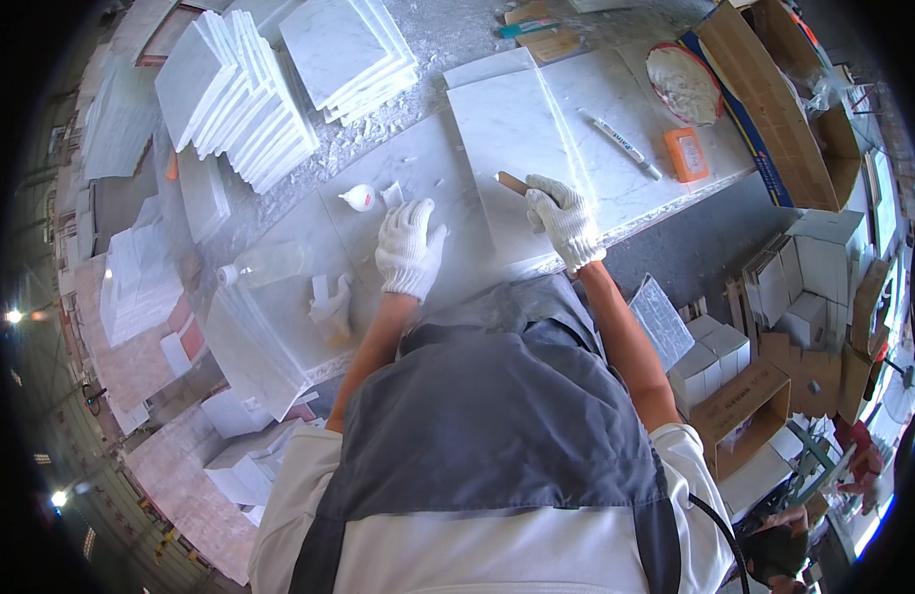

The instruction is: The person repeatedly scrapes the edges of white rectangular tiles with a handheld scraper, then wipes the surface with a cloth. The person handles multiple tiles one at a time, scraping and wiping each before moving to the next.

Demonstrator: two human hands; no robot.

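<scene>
My right hand [564,220], in a white knitted glove, grips a narrow flat brown strip [511,182] whose end sticks out to the left over a grey-white marble tile [512,129]. That tile lies on another at the table's near edge. My left hand [410,247], gloved the same way, rests on the pale slab [378,163] left of the tile. Its fingers are slightly bent, the thumb is apart, and it holds nothing I can see. Just beyond its fingertips lie a small white squeeze bottle [358,198] and a small white scrap [391,195].
Right of the tile are a white paint marker [621,144], an orange block [686,155] and a round container of white paste [683,84]. Stacked tiles [235,99] stand far left. A clear bottle [269,263] lies left; cardboard boxes [774,99] stand right.
</scene>
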